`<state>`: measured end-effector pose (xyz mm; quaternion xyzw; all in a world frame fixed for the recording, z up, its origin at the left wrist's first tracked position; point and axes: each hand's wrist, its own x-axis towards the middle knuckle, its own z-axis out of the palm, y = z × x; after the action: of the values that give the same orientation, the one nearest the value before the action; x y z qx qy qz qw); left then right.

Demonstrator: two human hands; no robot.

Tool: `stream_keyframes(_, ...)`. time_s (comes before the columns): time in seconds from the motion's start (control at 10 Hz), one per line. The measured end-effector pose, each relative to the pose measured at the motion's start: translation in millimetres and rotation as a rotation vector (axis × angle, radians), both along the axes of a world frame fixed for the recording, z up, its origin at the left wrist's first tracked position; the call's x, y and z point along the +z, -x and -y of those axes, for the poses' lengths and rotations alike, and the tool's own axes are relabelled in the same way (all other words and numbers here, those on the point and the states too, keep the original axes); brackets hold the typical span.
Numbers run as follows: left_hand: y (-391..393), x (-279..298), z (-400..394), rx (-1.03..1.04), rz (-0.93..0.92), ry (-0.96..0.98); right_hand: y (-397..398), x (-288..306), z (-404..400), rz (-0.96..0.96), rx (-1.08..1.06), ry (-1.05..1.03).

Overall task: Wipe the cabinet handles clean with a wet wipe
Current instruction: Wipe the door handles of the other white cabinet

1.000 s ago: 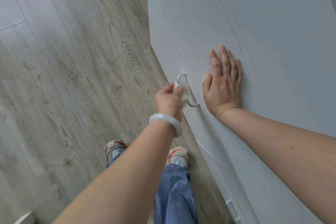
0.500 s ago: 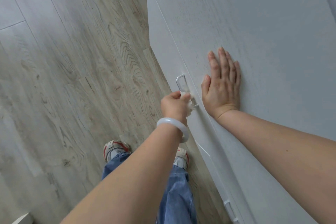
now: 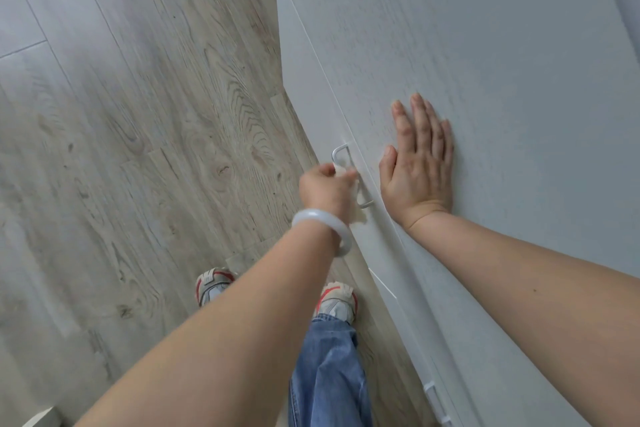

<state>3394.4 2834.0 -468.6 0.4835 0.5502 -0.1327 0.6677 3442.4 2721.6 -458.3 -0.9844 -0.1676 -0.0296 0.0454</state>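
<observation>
The left hand [image 3: 325, 191] grips a wipe [image 3: 355, 199] bunched around the middle of the handle [image 3: 341, 153] on the cabinet [image 3: 485, 62] front. The right hand [image 3: 417, 166] lies flat, fingers straight, on the cabinet top just right of it.

White cabinet [image 3: 485, 45] top, faint wood-grain texture; right hand [image 3: 417, 170] flat on it near the front edge, fingers straight. Cabinet stands on grey wood-plank floor [image 3: 121, 132]; two sneakers [image 3: 213, 282] on the floor just beside its front.

left hand [image 3: 327, 189] slid wipe [image 3: 356, 204] back up handle [image 3: 341, 154]
</observation>
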Motion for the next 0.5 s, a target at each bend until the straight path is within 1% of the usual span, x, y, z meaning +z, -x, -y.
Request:
stream_keyframes(0.1,-23,5,-20,-0.041,0.058,-0.12,0,-1,0,0.0,0.002,-0.011)
stream_keyframes(0.2,-8,6,-2,-0.059,0.042,-0.137,0,0,-1,0.0,-0.007,0.0)
stream_keyframes(0.3,26,6,25,-0.076,-0.055,0.029,0,0,0,-0.003,-0.008,0.015)
stream_keyframes(0.4,16,0,16,-0.072,-0.022,-0.007,0,0,0,0.001,-0.006,0.007)
stream_keyframes(0.5,-18,2,-15,-0.047,0.048,-0.111,0,-1,0,0.007,-0.004,-0.009)
